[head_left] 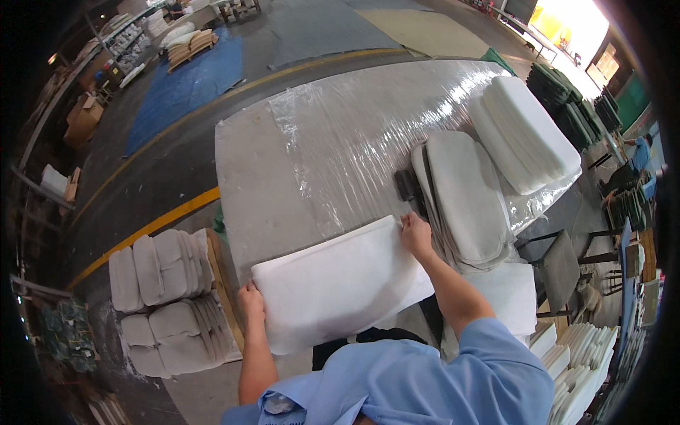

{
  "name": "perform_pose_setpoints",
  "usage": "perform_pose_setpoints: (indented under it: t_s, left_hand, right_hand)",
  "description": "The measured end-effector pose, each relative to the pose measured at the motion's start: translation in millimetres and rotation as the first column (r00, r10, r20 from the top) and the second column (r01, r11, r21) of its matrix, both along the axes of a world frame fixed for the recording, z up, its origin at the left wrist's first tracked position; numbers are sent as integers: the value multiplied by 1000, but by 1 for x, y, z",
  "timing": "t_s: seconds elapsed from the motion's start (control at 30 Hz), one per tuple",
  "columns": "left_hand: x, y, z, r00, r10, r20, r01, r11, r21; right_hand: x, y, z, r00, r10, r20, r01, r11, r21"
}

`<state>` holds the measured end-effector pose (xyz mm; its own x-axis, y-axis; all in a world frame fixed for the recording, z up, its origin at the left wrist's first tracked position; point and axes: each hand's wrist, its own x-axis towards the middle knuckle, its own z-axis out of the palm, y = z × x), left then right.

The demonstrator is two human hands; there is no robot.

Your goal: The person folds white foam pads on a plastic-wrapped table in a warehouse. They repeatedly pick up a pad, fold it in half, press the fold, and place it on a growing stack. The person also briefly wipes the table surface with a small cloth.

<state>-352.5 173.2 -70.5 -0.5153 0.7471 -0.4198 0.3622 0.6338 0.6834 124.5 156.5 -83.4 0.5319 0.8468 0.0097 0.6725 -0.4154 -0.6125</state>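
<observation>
A white folded sheet of soft padding [333, 287] is stretched out in front of me, over the near edge of the table. My left hand [252, 300] is closed on its left end near the far corner. My right hand [416, 235] grips the far right corner in a pinch. Just beyond my right hand lies a black object [406, 185], too small to name. To the right of that hand is a stack of long, round-ended beige pads [467, 202]. Another white sheet [504, 294] lies at the near end of that stack.
Clear plastic film covers much of the large table [244, 184]. A tall stack of white pads [528, 134] stands at its far right. Bundled grey pads [166, 273] sit low on my left. A dark chair [556, 265] and more white pads [577, 361] are on my right.
</observation>
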Motion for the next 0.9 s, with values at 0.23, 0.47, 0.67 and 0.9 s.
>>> perform_pose_setpoints:
  t_s: [0.23,0.47,0.67,0.9]
  left_hand:
    - [25,-24,14,982,-161,100,148,982,119]
    - [19,-20,-12,861,-26,508,-79,980,185]
    - [6,-12,-9,618,-92,781,45,996,82]
    - [4,-26,4,428,-49,902,92,996,10]
  right_hand:
    - [5,-9,24,983,55,-174,-100,960,-260]
    - [-3,-1,21,865,-17,-501,-155,941,-300]
    - [11,-7,-5,569,-47,-821,-210,957,-201]
    - [14,5,4,538,-83,-839,-250,935,-253]
